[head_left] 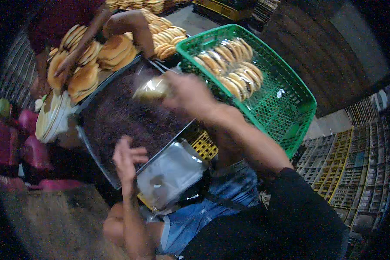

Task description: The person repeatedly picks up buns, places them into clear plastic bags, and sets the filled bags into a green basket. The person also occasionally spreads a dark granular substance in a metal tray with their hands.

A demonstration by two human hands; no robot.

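Observation:
My right hand, smeared by motion, is closed on a pale, glossy wrapped bread above the far right part of a metal tray. The tray holds a dark purple, crumbly filling. My left hand is over the tray's near edge with its fingers spread and nothing in it. Beside it, close to my lap, lies a stack of clear plastic bags. Right of the tray, a green plastic basket contains rows of round filled breads in clear wrapping.
Across the tray at the far left, another person's arm reaches among stacks of round flat breads. More breads lie behind the tray. A yellow crate shows under the bags. Pink containers stand at the left.

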